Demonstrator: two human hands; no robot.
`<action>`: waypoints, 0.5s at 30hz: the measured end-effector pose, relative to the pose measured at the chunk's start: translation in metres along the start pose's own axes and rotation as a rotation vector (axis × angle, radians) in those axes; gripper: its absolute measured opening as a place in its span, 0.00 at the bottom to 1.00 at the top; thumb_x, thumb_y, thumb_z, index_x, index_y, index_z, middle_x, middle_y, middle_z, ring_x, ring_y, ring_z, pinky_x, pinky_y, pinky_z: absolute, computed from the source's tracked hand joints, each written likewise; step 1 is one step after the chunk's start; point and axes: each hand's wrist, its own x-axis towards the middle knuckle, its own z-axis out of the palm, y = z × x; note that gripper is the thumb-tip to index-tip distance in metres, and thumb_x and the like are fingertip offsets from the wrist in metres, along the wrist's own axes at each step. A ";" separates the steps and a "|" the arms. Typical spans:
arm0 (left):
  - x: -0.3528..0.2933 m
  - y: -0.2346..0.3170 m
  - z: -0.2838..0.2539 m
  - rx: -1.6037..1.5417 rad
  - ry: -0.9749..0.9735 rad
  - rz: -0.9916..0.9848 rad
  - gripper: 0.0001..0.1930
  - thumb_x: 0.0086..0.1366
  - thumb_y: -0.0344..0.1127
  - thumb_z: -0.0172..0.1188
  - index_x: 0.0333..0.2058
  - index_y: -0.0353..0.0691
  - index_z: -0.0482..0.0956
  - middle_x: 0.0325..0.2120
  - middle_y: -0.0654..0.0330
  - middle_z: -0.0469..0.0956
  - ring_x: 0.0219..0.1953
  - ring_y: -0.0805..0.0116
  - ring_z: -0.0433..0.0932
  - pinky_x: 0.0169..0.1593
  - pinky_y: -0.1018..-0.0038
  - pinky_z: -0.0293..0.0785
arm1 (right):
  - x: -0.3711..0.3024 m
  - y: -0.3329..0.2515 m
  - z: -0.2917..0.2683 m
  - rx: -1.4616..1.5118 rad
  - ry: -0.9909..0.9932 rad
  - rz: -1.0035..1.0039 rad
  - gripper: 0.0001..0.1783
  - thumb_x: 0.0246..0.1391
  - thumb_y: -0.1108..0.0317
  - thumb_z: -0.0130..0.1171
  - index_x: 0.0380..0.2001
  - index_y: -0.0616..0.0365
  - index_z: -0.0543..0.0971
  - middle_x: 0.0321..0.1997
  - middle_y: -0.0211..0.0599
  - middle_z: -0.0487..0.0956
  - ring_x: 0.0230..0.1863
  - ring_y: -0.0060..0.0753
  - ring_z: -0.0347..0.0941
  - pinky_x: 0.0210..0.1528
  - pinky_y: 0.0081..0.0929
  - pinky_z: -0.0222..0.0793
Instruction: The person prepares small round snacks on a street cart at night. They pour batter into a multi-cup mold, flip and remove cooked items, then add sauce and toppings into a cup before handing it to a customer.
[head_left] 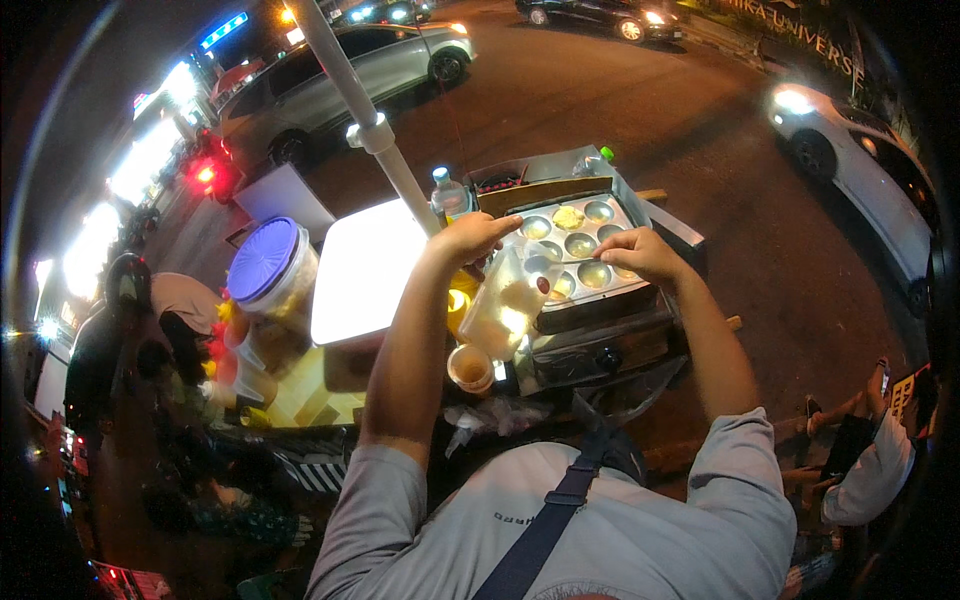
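Note:
My left hand (478,238) is closed at the upper side of a translucent plastic jug (500,302), its index finger stretched toward the pan. The jug leans over the left edge of a metal pan (627,211) with several round wells; some hold pale yellow batter or egg, and one a raised yellow lump (568,218). Over the pan's right side, my right hand (642,256) pinches a thin stick-like tool (583,261), whose tip is hard to make out. Below the jug stands an open round tub (470,368) with orange-brown contents.
Left of the jug are a bright white panel (368,272), a pole (385,150) and a bucket with a purple lid (268,262). A bottle (450,196) stands behind my left hand. Plastic bags (490,420) hang in front. Cars (350,75) line the road; people (870,460) sit at right.

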 end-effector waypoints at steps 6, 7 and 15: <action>-0.045 -0.021 0.008 -0.124 0.179 0.170 0.27 0.74 0.56 0.56 0.42 0.31 0.79 0.26 0.58 0.77 0.29 0.67 0.82 0.34 0.70 0.83 | -0.016 -0.024 -0.008 -0.345 0.324 -0.078 0.14 0.63 0.68 0.60 0.47 0.64 0.85 0.42 0.43 0.87 0.43 0.32 0.83 0.49 0.30 0.75; -0.055 -0.024 0.008 -0.151 0.238 0.222 0.27 0.74 0.57 0.56 0.40 0.31 0.79 0.27 0.57 0.78 0.28 0.67 0.81 0.33 0.70 0.82 | -0.014 -0.022 -0.009 -0.478 0.389 -0.113 0.14 0.63 0.67 0.61 0.47 0.63 0.85 0.43 0.44 0.87 0.43 0.36 0.83 0.49 0.31 0.76; -0.120 -0.041 0.013 -0.474 0.470 0.358 0.24 0.74 0.53 0.57 0.41 0.31 0.78 0.25 0.58 0.77 0.26 0.72 0.76 0.32 0.74 0.77 | 0.022 0.021 -0.001 -1.109 0.508 -0.428 0.06 0.56 0.68 0.60 0.36 0.51 0.83 0.34 0.41 0.81 0.39 0.47 0.81 0.41 0.45 0.78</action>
